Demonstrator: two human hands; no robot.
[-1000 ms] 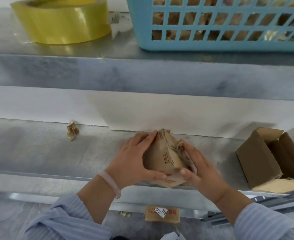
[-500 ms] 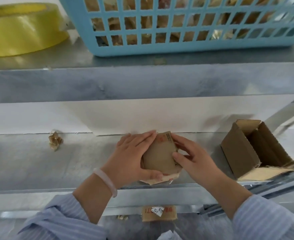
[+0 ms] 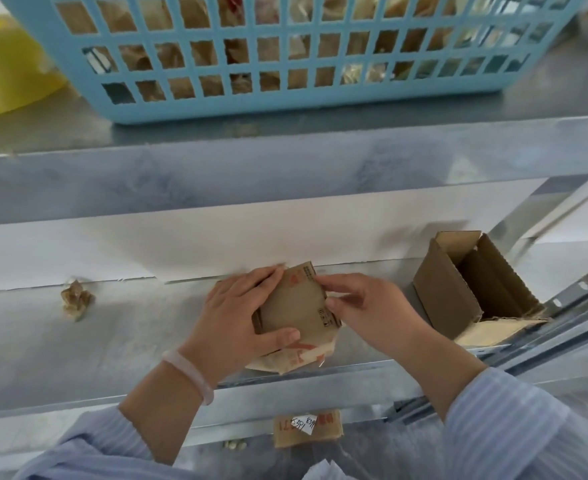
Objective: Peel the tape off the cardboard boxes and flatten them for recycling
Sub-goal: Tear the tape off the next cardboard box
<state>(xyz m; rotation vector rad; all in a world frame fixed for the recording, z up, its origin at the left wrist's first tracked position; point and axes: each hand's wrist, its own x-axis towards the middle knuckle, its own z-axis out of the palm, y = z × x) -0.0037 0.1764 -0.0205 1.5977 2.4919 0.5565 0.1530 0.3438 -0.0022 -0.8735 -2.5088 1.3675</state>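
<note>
Head view: the box lies nearly flat at the front edge of the shelf, its lower flap overhanging. The left hand clasps its left side, thumb pressed on top. The right hand pinches its right edge. Uneven pressing (likely, this near the edge) could slide it off or let it spring open.

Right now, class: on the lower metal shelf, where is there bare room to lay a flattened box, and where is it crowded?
Widest bare patch: lower shelf between the crumpled tape wad and the left hand. A narrower gap lies between the right hand and the open box. Crowded: the middle, where both hands hold the small box.
</note>
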